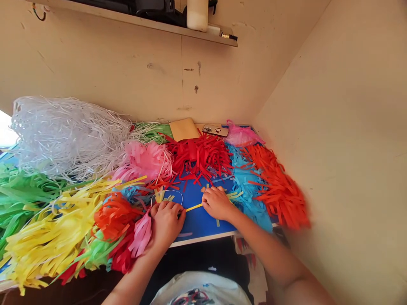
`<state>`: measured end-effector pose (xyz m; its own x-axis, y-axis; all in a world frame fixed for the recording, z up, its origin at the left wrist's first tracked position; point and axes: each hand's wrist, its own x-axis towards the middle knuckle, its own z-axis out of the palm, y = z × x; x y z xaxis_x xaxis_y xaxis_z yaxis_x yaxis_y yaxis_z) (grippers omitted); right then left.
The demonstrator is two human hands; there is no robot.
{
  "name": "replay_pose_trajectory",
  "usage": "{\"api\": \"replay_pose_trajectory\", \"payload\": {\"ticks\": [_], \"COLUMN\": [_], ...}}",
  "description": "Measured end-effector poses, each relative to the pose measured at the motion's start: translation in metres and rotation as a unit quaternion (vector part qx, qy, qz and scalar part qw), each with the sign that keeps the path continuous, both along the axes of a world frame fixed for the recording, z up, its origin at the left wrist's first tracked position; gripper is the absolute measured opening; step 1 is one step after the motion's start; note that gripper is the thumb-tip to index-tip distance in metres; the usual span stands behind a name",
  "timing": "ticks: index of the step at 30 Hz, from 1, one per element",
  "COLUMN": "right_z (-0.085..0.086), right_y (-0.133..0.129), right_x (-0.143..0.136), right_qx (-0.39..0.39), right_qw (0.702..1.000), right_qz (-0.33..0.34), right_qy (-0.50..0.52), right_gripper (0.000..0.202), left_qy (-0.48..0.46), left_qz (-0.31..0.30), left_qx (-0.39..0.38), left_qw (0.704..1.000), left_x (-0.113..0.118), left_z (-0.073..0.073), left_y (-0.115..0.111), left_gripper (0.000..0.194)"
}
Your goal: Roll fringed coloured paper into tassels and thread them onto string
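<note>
A thin yellow paper strip [193,207] stretches between my two hands, just above the blue tabletop [197,224]. My left hand [168,220] is closed on its left end, with the thumb and fingers together. The other end is pinched in the fingertips of my right hand [219,204]. A thin white string [182,195] loops up behind my left hand; whether that hand also holds it I cannot tell. Beside my left wrist lie a pink paper tassel [142,235] and an orange one [115,216]. Light blue fringe [248,186] lies right of my right hand.
Yellow fringe [63,228], green fringe [34,186] and a white shredded heap [66,135] cover the left. Behind are pink fringe [146,161], red fringe [203,154], a phone [216,130] and a pink bag [243,134]. Orange-red fringe [282,190] borders the right wall. A shelf [159,23] hangs above.
</note>
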<state>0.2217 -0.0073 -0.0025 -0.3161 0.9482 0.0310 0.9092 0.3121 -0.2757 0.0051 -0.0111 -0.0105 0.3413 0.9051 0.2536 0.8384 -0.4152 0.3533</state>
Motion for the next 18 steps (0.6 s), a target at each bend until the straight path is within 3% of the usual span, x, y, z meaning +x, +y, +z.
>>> {"api": "replay_pose_trajectory", "payload": {"ticks": [4, 9, 14, 18], "right_z": [-0.001, -0.001, -0.004, 0.024], "right_y": [0.004, -0.002, -0.002, -0.019], "right_x": [0.0, 0.003, -0.002, -0.01], "right_qx": [0.007, 0.047, 0.119, 0.122], "right_qw": [1.0, 0.992, 0.98, 0.984], "right_qz": [0.009, 0.115, 0.152, 0.128], "right_qy": [-0.001, -0.012, -0.04, -0.017], "right_gripper": [0.009, 0.013, 0.022, 0.017], "left_qy": [0.007, 0.007, 0.012, -0.015], "left_qz": [-0.011, -0.115, -0.083, -0.079], "left_qx": [0.004, 0.055, 0.093, 0.121], "left_qw": [1.0, 0.992, 0.992, 0.989], "left_x": [-0.001, -0.002, 0.012, 0.011], "left_z": [0.002, -0.005, -0.006, 0.015], "left_y": [0.002, -0.002, -0.004, -0.007], "left_gripper": [0.01, 0.032, 0.019, 0.019]}}
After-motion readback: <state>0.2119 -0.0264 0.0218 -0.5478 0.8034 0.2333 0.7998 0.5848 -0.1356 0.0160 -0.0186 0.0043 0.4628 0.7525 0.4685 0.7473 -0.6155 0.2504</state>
